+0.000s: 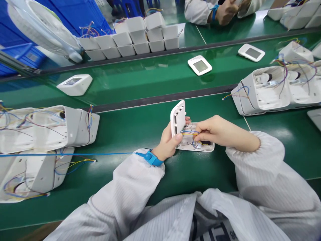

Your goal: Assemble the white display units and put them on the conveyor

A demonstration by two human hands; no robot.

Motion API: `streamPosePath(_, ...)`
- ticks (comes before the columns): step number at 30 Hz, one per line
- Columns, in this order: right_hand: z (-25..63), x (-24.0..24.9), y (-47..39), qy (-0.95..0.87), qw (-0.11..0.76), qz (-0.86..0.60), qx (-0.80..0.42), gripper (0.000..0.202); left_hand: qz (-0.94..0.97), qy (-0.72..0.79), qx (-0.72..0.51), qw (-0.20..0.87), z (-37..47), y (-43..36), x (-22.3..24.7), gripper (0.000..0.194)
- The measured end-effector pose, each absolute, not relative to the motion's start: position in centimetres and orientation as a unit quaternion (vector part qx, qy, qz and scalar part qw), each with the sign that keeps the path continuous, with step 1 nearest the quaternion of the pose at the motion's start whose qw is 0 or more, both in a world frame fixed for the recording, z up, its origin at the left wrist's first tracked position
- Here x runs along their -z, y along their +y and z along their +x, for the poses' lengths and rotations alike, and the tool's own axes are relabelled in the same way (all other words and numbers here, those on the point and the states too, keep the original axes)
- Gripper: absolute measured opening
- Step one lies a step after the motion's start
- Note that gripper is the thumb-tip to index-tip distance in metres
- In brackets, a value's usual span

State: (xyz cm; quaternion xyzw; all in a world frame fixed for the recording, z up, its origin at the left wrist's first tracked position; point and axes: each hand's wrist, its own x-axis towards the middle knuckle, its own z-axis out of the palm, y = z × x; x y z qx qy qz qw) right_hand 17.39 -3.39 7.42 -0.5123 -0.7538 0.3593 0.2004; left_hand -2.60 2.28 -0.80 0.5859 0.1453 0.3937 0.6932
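My left hand grips a white front cover, tilted upright with its inner side turned to the right. Beside it a white housing lies open on the green bench, its inside showing. Several coloured wires run between the cover and the housing. Over the housing, my right hand has its thumb and fingers pinched together at the wires. The fingertips hide exactly what they hold. A blue wrist strap with a cord sits on my left wrist.
White housings with loose wires stand at left and right. Along the middle strip lie a closed white device and two covers with screens. Stacked housings stand beyond, and a co-worker's hands show at the top.
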Motion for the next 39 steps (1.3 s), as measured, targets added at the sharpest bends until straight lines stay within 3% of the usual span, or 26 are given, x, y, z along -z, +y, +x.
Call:
streamPosePath(15,17.88,-7.23,-3.08,-0.748,0.202,-0.54,-0.329,0.015,0.598,0.141,-0.394,0.684,-2.6,2.47,0.91,0.063)
streamPosePath(24,17.84,-7.28,-3.33,-0.729,0.224,-0.52,-0.385,0.008,0.594,0.156,-0.394,0.684,-2.69,2.34,1.07,0.063)
streamPosePath(31,17.43,-6.97,-3.04,-0.757,0.235,-0.513,-0.329,0.012,0.589,0.163,-0.391,0.688,-2.98,2.35,1.29,0.059)
streamPosePath(39,17.59,-7.24,-2.92,-0.782,0.167,-0.554,-0.232,0.012,0.575,0.201,-0.39,0.691,-3.02,2.3,1.36,0.064)
